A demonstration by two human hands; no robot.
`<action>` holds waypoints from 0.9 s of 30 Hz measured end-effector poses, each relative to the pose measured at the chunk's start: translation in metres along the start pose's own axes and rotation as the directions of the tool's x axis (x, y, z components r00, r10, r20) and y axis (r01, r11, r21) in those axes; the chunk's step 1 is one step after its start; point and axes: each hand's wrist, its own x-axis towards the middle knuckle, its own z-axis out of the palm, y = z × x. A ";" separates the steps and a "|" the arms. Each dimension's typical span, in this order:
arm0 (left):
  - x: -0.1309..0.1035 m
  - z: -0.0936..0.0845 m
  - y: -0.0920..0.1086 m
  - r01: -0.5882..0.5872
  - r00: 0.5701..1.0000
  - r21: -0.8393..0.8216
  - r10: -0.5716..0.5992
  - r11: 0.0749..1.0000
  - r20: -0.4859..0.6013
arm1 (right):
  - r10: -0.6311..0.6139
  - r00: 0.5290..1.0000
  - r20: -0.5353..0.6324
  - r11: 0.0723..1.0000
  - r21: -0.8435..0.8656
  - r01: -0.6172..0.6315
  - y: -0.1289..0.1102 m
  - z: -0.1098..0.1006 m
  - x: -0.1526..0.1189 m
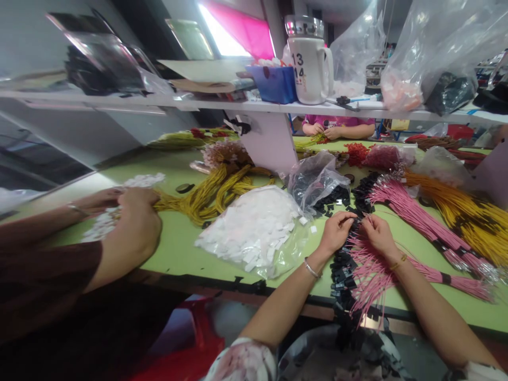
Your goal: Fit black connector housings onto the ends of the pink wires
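My left hand (337, 230) is closed in a pinch at the upper end of a pile of black plastic connectors (342, 278). A small dark piece, apparently one of these connectors, sits at its fingertips, mostly hidden. Close beside it, my right hand (378, 233) pinches a thin pink wire near its tip. Loose pink wires (371, 272) fan out below both hands, many ending at the black connectors along the table edge. From under my right wrist, a tied pink wire bundle (464, 284) runs to the right.
Left of my arm lies a clear bag of white connectors (254, 227). A co-worker's hands (137, 211) hold yellow wires (206, 198) at far left. More pink bundles (420, 214) and orange-yellow wires (464, 211) lie right. A shelf (222, 106) with a mug (311, 63) crosses above.
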 end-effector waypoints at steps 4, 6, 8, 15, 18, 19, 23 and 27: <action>0.000 0.005 -0.004 0.155 0.987 -0.109 -0.157 0.982 -0.014 | -0.069 0.994 -0.087 0.993 -0.104 0.060 -0.003 0.001 -0.002; 0.001 0.005 -0.005 0.191 0.981 -0.169 -0.192 0.967 0.011 | -0.050 0.997 -0.059 0.997 -0.062 0.046 -0.006 -0.001 -0.002; 0.002 0.003 -0.006 0.201 0.979 -0.217 -0.203 0.955 0.014 | -0.016 1.000 -0.007 1.000 0.020 0.016 -0.010 -0.003 -0.001; 0.005 0.000 -0.008 0.292 0.956 -0.364 -0.275 0.884 0.099 | 0.038 0.999 0.019 0.998 0.047 -0.039 -0.015 -0.006 0.000; 0.004 -0.001 -0.009 0.236 0.972 -0.278 -0.225 0.931 0.070 | 0.069 0.997 0.043 0.996 0.055 -0.071 -0.014 -0.005 0.001; 0.004 -0.001 -0.009 0.189 0.982 -0.224 -0.181 0.956 0.057 | 0.077 0.995 0.065 0.994 0.072 -0.081 -0.013 -0.005 0.001; 0.003 -0.001 -0.008 0.068 0.996 -0.074 -0.062 0.995 0.069 | 0.060 0.991 0.117 0.995 0.069 -0.068 -0.013 -0.006 0.002; 0.003 0.003 -0.012 0.143 0.989 -0.146 -0.134 0.979 0.069 | 0.006 0.997 0.083 1.000 0.025 -0.008 -0.012 -0.007 0.001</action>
